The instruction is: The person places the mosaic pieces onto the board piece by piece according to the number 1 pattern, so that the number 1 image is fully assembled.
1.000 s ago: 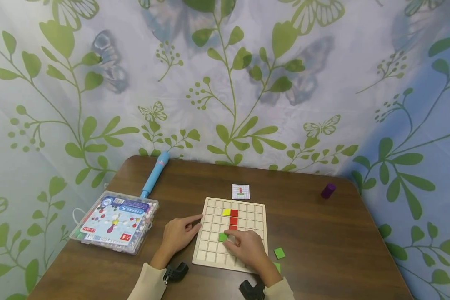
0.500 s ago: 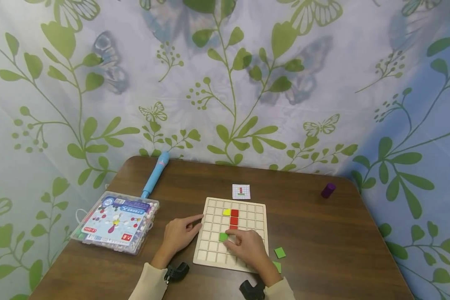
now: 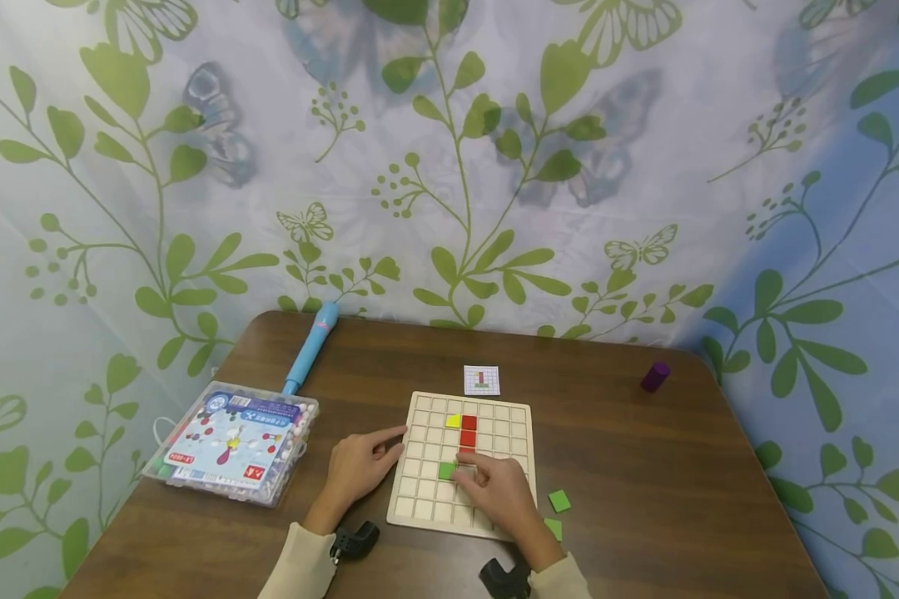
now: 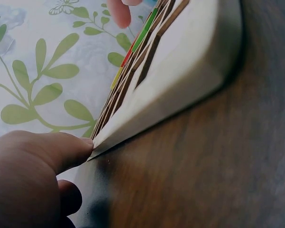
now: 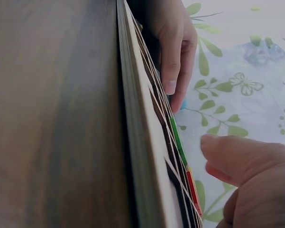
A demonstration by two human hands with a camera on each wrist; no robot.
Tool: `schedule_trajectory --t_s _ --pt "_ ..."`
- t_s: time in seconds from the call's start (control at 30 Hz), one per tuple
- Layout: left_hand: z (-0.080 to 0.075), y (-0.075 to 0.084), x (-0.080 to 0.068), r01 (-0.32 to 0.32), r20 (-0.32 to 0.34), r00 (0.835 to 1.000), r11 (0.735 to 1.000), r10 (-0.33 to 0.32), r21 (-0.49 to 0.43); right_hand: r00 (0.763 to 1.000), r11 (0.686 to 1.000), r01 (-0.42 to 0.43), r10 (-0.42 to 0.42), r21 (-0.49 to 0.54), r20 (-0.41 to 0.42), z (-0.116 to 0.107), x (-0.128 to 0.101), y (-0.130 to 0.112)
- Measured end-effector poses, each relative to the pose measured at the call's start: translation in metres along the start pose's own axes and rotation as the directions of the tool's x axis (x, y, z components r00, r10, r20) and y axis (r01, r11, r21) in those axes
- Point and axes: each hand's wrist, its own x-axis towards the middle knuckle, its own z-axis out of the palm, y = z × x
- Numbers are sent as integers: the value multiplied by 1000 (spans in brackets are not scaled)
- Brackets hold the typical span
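A pale wooden grid board (image 3: 419,491) lies on the table. Yellow (image 3: 454,421) and red tiles (image 3: 468,430) sit in its cells, with a green tile (image 3: 446,471) lower down. My right hand (image 3: 498,491) hovers over the board beside the green tile, and partly hides cells there. In the right wrist view, its thumb (image 5: 227,149) is apart from the board, and no tile shows in the fingers. My left hand (image 3: 360,466) touches the board's left edge with its fingertips; in the left wrist view the thumb or finger tip (image 4: 78,149) meets the board's corner.
Two loose green tiles (image 3: 559,501) lie right of the board, one partly hidden by the right wrist. A small pattern card (image 3: 482,380) lies behind it. A clear plastic case (image 3: 228,441) and blue microphone-shaped object (image 3: 310,349) are left; a purple cylinder (image 3: 655,377) stands right.
My right fingers have drawn slightly right, away from the green tile, which shows a little more. The left hand stays at the board's edge.
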Motion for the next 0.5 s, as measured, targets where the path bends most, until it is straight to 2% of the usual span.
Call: schedule_trajectory --t_s 0.1,0.2,0.37,0.5 --pt "1 -1 -2 9 13 1000 1000 -9 -3 998 999 30 -29 16 -46 1 -4 -1" --pt "2 -1 -4 9 21 1000 1000 -9 0 991 997 83 -83 -9 -109 3 -8 -2" --pt "0 2 -3 -31 -33 999 1000 31 -5 962 983 164 -177 -76 -210 -1 -14 -1" --pt "-2 5 -1 -41 -58 998 999 40 -6 939 980 191 -198 -55 -281 -12 -25 1"
